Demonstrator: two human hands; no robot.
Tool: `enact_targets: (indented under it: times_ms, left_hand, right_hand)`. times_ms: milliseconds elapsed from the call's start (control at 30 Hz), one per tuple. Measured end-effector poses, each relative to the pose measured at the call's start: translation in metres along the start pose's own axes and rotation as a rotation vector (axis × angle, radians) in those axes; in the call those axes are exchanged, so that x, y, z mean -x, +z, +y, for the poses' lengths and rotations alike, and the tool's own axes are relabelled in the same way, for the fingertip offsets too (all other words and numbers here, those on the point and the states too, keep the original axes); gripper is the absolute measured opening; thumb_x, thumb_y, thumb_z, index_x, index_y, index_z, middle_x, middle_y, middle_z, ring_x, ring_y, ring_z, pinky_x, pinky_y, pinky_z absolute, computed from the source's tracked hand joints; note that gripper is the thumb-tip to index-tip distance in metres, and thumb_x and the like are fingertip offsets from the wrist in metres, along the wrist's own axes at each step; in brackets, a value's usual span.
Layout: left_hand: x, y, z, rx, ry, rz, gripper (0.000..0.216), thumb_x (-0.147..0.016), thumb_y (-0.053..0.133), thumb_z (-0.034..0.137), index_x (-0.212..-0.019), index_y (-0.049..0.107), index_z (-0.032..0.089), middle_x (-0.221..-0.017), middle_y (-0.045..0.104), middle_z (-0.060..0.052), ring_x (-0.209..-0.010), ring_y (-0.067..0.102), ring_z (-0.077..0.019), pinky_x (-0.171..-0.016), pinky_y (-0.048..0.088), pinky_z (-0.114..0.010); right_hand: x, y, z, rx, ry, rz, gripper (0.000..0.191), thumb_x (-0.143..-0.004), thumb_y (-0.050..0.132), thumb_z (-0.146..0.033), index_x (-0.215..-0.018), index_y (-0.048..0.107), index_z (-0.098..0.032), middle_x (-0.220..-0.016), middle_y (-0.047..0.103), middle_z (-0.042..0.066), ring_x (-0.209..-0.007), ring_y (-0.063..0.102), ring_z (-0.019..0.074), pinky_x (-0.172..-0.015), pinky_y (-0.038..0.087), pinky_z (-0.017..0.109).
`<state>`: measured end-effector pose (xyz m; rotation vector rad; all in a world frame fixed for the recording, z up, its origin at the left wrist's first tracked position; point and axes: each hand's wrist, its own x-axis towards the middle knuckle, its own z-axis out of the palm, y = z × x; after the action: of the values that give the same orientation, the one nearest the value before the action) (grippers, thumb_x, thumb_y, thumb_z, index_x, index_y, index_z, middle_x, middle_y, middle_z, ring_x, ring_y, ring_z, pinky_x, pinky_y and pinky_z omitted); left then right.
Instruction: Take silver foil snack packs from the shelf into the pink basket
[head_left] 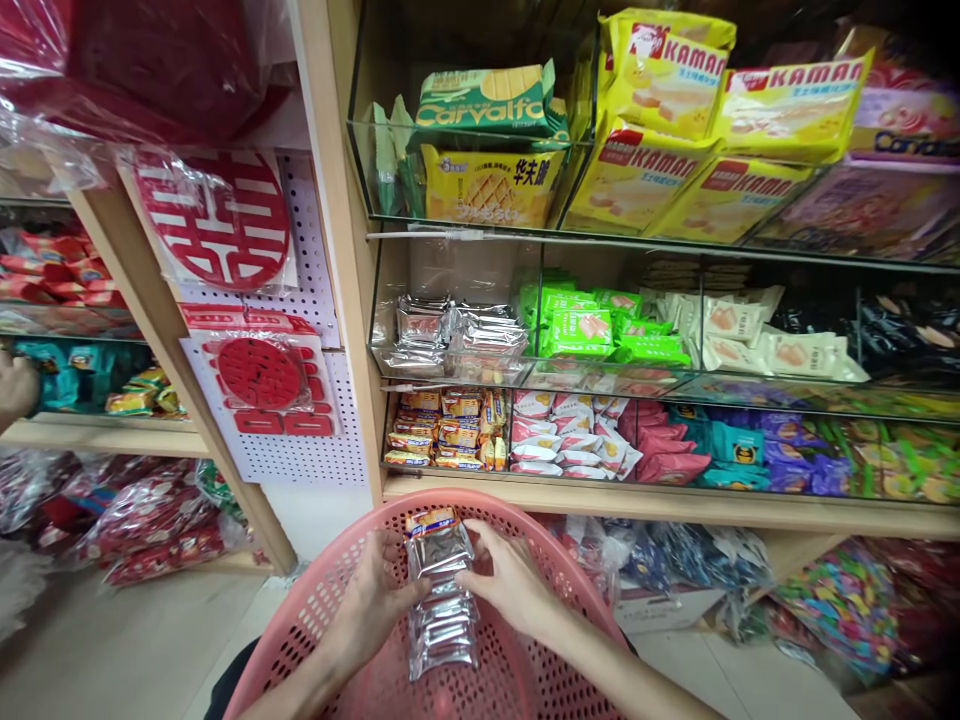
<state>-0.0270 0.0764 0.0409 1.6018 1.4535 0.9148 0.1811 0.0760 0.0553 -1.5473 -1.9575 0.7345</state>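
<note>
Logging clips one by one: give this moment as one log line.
left hand grip on silver packets | right hand grip same stack | over pink basket

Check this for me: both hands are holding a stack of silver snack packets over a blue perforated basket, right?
Not quite. In the head view the basket is pink, not blue. The left hand and right hand do hold the stack of silver snack packets over it.

Silver, orange-topped snack packets; pink perforated basket; bright green wrappers; yellow boxes

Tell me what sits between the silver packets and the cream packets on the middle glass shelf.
Green snack packets fill the compartment between the silver packets and cream packets, seen in the head view.
</note>
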Motion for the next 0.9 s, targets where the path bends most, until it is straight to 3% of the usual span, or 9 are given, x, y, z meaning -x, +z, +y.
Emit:
enact_targets:
  times_ms: [333,500,700,800,900]
  left_hand:
    - [-0.001,-0.001,-0.002,0.036,0.023,-0.002,0.042,-0.074,0.060,0.035,-0.106,0.035,0.021,-0.094,0.049,-0.002,-0.086,0.056,-0.0202,-0.061,0.043,-0.030]
    - [0.000,0.000,-0.002,0.032,-0.015,-0.007,0.050,-0.072,0.060,0.041,-0.109,0.034,0.021,-0.095,0.048,-0.003,-0.070,0.053,-0.0168,-0.059,0.043,-0.031]
    - [0.009,-0.013,0.002,-0.050,-0.041,0.016,0.082,-0.066,0.062,0.055,-0.127,0.024,0.017,-0.097,0.047,-0.006,-0.062,0.053,-0.0175,-0.063,0.046,-0.036]
    - [0.014,-0.040,-0.003,-0.141,0.075,0.157,0.070,-0.074,0.052,0.058,-0.128,0.030,0.020,-0.104,0.051,-0.010,-0.073,0.057,-0.0232,-0.068,0.048,-0.038]
    - [0.015,-0.078,-0.016,-0.348,0.218,0.414,0.059,-0.069,0.058,0.058,-0.116,0.047,0.025,-0.110,0.057,-0.012,-0.102,0.054,-0.0345,-0.091,0.041,-0.045]
  right_hand:
    - [-0.002,0.000,-0.003,0.011,0.025,-0.003,0.057,-0.072,0.064,-0.032,-0.126,0.050,-0.024,-0.089,0.067,0.001,-0.084,0.059,0.0211,-0.077,0.039,0.030]
    - [-0.001,-0.002,-0.006,0.019,0.051,-0.009,0.061,-0.071,0.065,-0.034,-0.129,0.048,-0.023,-0.092,0.067,0.001,-0.089,0.058,0.0227,-0.082,0.039,0.032]
    - [0.027,-0.023,-0.005,0.008,0.101,0.038,0.070,-0.073,0.063,-0.037,-0.137,0.038,-0.023,-0.106,0.064,0.005,-0.105,0.053,0.0262,-0.096,0.036,0.039]
    - [0.056,-0.034,0.020,-0.031,0.095,0.170,0.064,-0.078,0.056,-0.040,-0.137,0.036,-0.025,-0.109,0.064,0.006,-0.109,0.053,0.0261,-0.099,0.037,0.040]
    - [0.091,-0.043,0.050,-0.105,0.208,0.379,0.058,-0.082,0.048,-0.047,-0.134,0.036,-0.023,-0.120,0.059,0.011,-0.115,0.052,0.0280,-0.102,0.037,0.043]
